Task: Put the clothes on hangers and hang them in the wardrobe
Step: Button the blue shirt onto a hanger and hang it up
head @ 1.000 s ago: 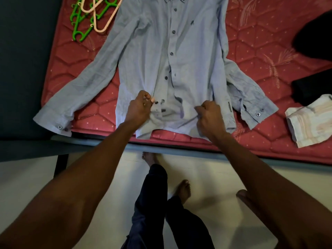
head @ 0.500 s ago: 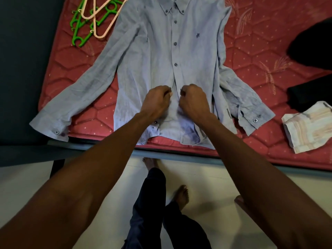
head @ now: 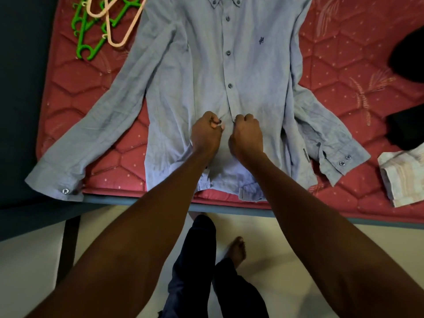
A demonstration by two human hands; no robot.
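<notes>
A light blue long-sleeved button shirt lies face up on the red mattress, sleeves spread out, hem at the near edge. My left hand pinches the left side of the button placket low on the front. My right hand grips the opposite side of the placket right beside it, fingers curled into the cloth. The upper buttons are fastened. Green hangers and peach hangers lie in a pile at the mattress's far left corner, beyond the shirt's shoulder.
A folded striped pale cloth lies at the right near the mattress edge. Dark garments sit at the far right. The bed frame edge runs across in front of me; my legs and bare feet stand on the pale floor.
Both hands moved up from the shirt's hem to the lower placket and came close together. The open lower front of the shirt has been drawn closed.
</notes>
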